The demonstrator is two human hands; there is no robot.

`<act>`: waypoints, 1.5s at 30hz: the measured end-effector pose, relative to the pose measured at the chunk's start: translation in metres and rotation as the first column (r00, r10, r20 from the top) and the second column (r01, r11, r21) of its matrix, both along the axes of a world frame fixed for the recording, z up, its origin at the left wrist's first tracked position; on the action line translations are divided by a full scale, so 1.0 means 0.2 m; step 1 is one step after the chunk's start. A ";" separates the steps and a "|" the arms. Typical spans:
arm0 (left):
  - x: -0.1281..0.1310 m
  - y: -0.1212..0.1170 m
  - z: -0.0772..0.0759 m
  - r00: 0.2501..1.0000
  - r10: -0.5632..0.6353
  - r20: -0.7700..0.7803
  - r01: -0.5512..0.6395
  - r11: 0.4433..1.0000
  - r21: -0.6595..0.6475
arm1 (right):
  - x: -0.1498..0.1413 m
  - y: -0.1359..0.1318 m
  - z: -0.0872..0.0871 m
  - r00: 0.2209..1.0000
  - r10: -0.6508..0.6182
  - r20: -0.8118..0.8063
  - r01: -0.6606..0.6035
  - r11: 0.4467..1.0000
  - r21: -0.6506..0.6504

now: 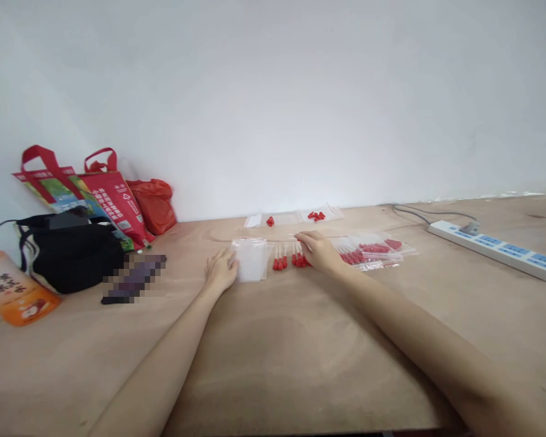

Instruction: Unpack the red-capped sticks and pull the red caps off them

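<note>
My left hand (221, 270) lies on the wooden table with its fingers stretched out. Its thumb side touches the left edge of a stack of clear plastic bags (251, 261). To the right, several thin pale sticks with red heads (279, 263) lie side by side, heads toward me. My right hand (319, 252) is over part of this row, its fingers together and bent down, with a speck of red at the fingertips. What they pinch is too small to name. Beyond that hand lie clear bags with red-headed pieces inside (377, 250).
At the back, small red pieces (316, 215) and a red cluster (270, 221) rest on flat clear bags. A white power strip (495, 247) with a plugged cord is on the right. Left are a black bag (73, 252), shopping bags (113, 203), a red plastic bag (153, 205) and an orange package (20, 294).
</note>
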State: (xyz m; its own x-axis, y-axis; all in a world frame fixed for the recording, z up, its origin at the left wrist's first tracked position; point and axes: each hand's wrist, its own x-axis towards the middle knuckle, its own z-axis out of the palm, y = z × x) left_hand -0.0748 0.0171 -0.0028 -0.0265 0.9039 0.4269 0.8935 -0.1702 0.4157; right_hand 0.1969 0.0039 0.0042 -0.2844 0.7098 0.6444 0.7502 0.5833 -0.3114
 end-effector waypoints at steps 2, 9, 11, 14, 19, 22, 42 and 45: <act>0.03 -0.04 0.00 0.992 0.021 -0.124 -0.023 1.000 -0.016 | -0.07 0.00 0.00 0.968 -0.023 0.250 0.023 1.000 0.003; 0.11 -0.11 -0.04 0.913 -0.224 -0.341 0.093 0.927 -0.362 | -0.17 -0.04 -0.02 0.870 0.024 0.493 0.002 0.999 -0.051; 0.12 -0.10 -0.05 0.908 -0.243 -0.341 0.099 0.916 -0.389 | -0.17 -0.06 -0.02 0.865 0.023 0.502 0.012 0.998 -0.066; 0.12 -0.09 -0.05 0.906 -0.243 -0.345 0.097 0.916 -0.389 | -0.15 -0.10 -0.02 0.870 0.011 0.493 0.037 0.996 -0.086; 0.11 -0.09 -0.05 0.906 -0.240 -0.347 0.097 0.918 -0.384 | 0.05 -0.13 0.00 0.921 -0.161 0.354 0.197 0.978 -0.067; 0.12 -0.09 -0.05 0.913 -0.207 -0.351 0.101 0.949 -0.299 | 0.30 -0.12 -0.03 0.889 -0.365 0.276 0.400 0.913 -0.083; 0.14 -0.14 0.02 0.934 -0.156 -0.321 0.204 0.971 0.121 | 0.74 -0.22 -0.07 0.762 -0.639 0.106 0.644 0.765 -0.019; 0.16 -0.17 0.05 0.942 -0.176 -0.285 0.227 0.961 0.156 | 0.69 -0.26 0.01 0.715 -0.638 -0.286 0.678 0.733 0.059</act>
State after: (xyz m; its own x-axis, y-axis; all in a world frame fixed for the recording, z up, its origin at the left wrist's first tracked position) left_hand -0.0420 -0.0162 0.0074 0.2850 0.7831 0.5527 0.9058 -0.4087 0.1120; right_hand 0.3351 -0.0485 0.0071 0.3890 0.5495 0.7394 0.8780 0.0220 -0.4782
